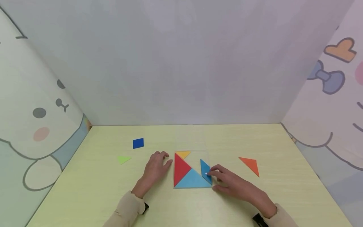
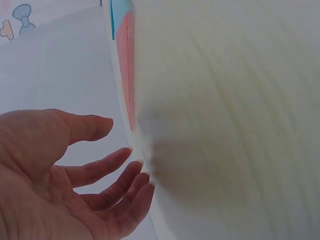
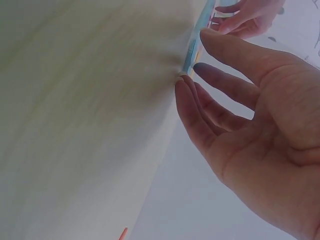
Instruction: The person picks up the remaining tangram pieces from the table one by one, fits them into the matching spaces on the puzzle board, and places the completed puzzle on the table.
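Note:
A square tangram tray (image 1: 193, 188) lies mid-table with a large red triangle (image 1: 180, 170), a large light-blue triangle (image 1: 193, 179) and a small yellow triangle (image 1: 182, 154) in it. A blue parallelogram (image 1: 204, 169) lies at the tray's right side, over part of its edge area. My right hand (image 1: 233, 186) touches that parallelogram with its fingertips, thumb apart near the tray's lower right corner. Left of the tray, my left hand (image 1: 155, 167) rests with loosely bent fingers and nothing in it; the left wrist view shows its thumb (image 2: 92, 128) apart from the fingers.
A dark blue square piece (image 1: 138, 143) and a light green triangle (image 1: 123, 159) lie on the table to the left. An orange triangle (image 1: 252, 165) lies to the right. A faint transparent sheet (image 1: 190, 137) is behind the tray. Walls with cartoon prints stand around the table.

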Available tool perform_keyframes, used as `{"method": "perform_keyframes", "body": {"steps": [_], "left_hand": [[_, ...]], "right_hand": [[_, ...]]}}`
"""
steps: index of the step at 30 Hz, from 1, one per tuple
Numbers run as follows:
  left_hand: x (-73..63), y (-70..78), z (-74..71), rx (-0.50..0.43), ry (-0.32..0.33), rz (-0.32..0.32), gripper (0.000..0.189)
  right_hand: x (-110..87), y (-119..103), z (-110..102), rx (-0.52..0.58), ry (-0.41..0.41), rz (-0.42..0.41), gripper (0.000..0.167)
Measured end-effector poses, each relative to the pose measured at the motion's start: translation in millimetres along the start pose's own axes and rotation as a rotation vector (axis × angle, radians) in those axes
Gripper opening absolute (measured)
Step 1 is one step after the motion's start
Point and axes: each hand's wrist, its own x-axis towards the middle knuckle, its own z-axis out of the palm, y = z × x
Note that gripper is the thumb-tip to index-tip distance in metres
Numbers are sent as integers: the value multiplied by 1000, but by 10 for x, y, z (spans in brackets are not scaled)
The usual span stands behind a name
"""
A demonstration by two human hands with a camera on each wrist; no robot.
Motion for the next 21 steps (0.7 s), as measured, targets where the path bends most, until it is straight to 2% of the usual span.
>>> {"method": "perform_keyframes", "body": {"steps": [5,12,21], "left_hand": [[12,-20,-10,-1,-5,-9,28],[49,-68,-42,-10,-4,-12,28],[86,-132,-87,-15,-1,-16,27]], "right_hand": [[45,-15,9,33,3,33,36],[106,-37,38,-19,26,47,34],[124,-64,70,-101,63,15,35]]}}
